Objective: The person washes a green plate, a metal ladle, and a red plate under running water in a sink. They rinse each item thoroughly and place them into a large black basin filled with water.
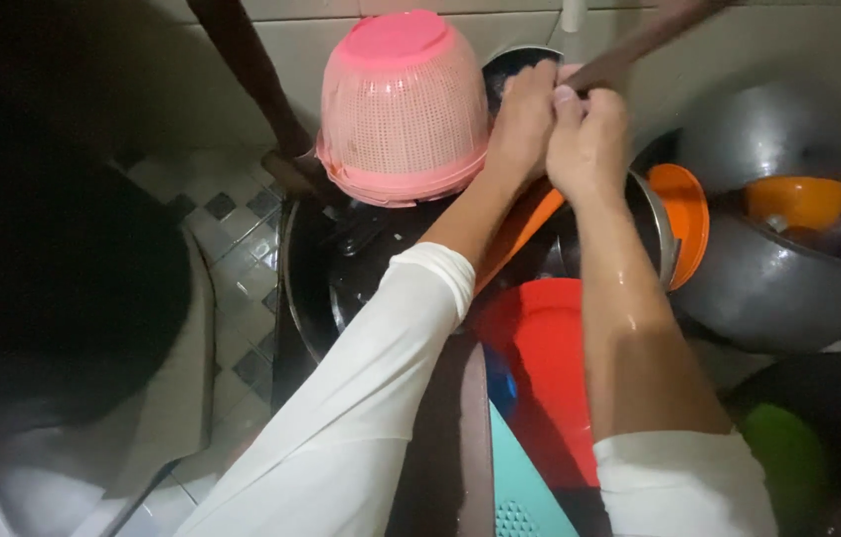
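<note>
- Tiled floor (242, 239) and wall, wet, crowded with washing-up.
- Upturned pink basket (403, 109) at the far side, left of the hands.
- Left hand (523, 124) and right hand (588, 144), fingers curled tight round a brown handle (639, 45); best kept close together for a firm grip.
</note>
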